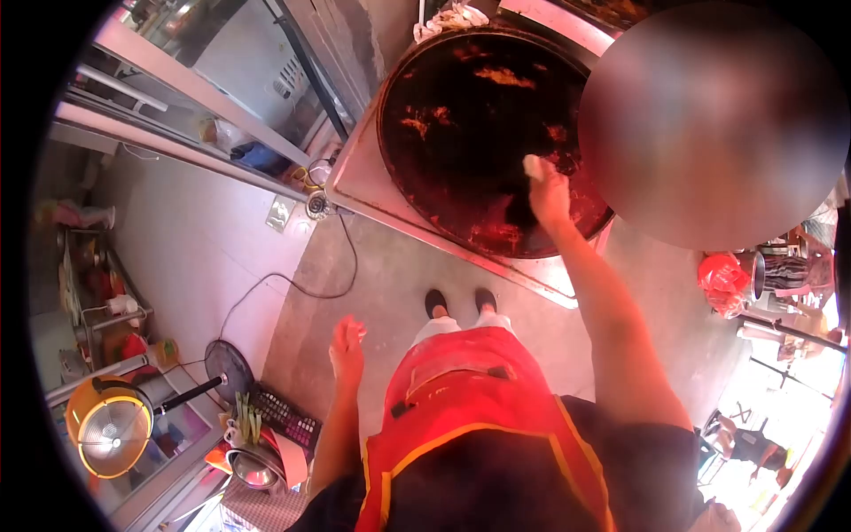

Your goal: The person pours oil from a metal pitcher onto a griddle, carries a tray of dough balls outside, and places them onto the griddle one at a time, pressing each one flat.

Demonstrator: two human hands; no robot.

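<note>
My right hand [551,193] reaches out over a large, round, black griddle [470,168] with rusty-brown patches on its surface. Its fingers are drawn together, and a pale bit shows at the fingertips; I cannot tell what it is. The griddle sits on a white stand [368,173] with a raised edge. Lower on the left, my left hand [347,344] hangs in the air beside my red apron [461,377], its fingers curled in, with nothing showing in them.
A yellow fan [111,434] stands at the lower left, near a metal bowl [257,470] and green stalks [248,421]. A black cable [355,257] crosses the floor. At right is a red bag [724,282]; a crumpled cloth [452,19] lies behind the griddle.
</note>
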